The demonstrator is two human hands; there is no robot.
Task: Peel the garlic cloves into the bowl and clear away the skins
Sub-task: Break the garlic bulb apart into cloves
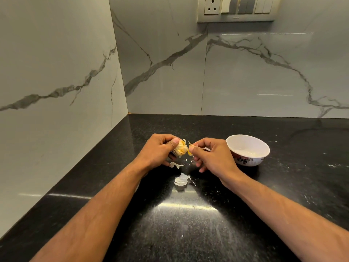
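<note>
My left hand (160, 150) grips a garlic bulb (180, 149) above the black counter, thumb pressed on its top. Just to the right, my right hand (209, 156) pinches a clove (190, 150) at the bulb's side between thumb and forefinger. A white bowl (264, 152) with a dark floral pattern stands on the counter right of my right hand; its inside looks bare. Papery skins (181, 180) lie on the counter below my hands, and a smaller scrap of skin (175, 165) lies under my left hand.
The black speckled counter (188, 224) meets marble walls at the left and back, forming a corner. A socket and switch panel (238, 8) is on the back wall, high up. Small white flecks dot the counter at the right.
</note>
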